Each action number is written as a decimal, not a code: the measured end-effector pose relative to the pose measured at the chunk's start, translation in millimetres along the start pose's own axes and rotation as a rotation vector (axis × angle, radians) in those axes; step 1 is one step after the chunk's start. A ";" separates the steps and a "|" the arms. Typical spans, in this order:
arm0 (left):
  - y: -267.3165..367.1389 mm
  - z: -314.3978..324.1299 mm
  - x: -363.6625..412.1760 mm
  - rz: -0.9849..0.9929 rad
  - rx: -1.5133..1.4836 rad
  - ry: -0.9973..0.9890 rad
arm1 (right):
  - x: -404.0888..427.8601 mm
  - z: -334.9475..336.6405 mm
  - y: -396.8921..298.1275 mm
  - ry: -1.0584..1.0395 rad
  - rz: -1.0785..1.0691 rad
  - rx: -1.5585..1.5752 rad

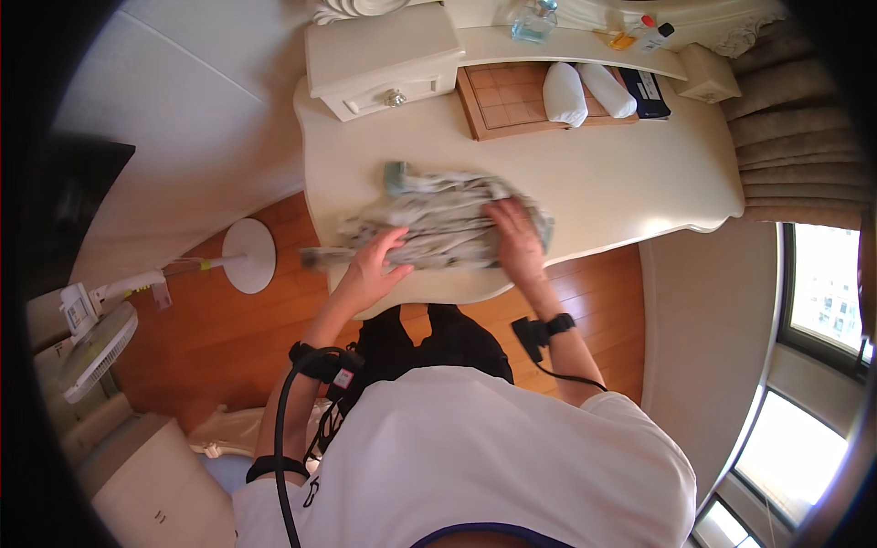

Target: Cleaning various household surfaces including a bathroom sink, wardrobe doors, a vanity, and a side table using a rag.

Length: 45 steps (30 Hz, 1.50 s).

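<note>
A crumpled, light patterned cloth (445, 222), perhaps a garment, lies bunched on the cream dressing table (616, 178). Motion blurs it. One pale blue-green end sticks up at its far left, and a narrow strip of it reaches past the table's left edge. My left hand (373, 267) is at the near left side of the cloth, thumb and fingers spread; whether it touches the fabric is unclear. Over the right part of the cloth lies my right hand (519, 243), its blurred fingers on the folds. Whether they grip any fabric cannot be made out.
At the back, a brown board (503, 103) carries two white wrapped bundles (566, 94). A small drawer unit (384, 61) stands back left. Bottles, including a glass one (534, 24), line the shelf. A white fan (103, 342) is on the left, a curtain (795, 137) on the right.
</note>
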State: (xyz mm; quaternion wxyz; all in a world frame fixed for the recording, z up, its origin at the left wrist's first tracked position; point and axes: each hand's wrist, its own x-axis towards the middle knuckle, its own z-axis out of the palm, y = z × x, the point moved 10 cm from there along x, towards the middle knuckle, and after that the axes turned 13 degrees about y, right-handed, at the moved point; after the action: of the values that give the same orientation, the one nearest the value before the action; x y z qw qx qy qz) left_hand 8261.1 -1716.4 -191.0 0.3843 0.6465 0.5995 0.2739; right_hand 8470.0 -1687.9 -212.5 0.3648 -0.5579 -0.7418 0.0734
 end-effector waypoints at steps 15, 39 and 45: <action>-136.2 -74.3 -143.5 -0.396 -0.251 0.343 | 10.5 14.4 -1.1 0.136 0.214 -0.303; -15.8 25.8 -35.5 -0.329 0.084 0.332 | 63.5 -83.2 161.2 -0.040 0.098 0.141; -11.3 87.2 -0.5 -0.413 0.736 0.302 | 71.7 -225.0 417.5 0.312 0.429 0.130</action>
State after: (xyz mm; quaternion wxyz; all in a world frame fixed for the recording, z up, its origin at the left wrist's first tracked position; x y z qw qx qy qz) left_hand 8325.7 -1731.8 -248.6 0.0835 0.5596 0.8230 0.0510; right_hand 8925.5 -1538.7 -232.4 0.4858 -0.6822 -0.5353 0.1098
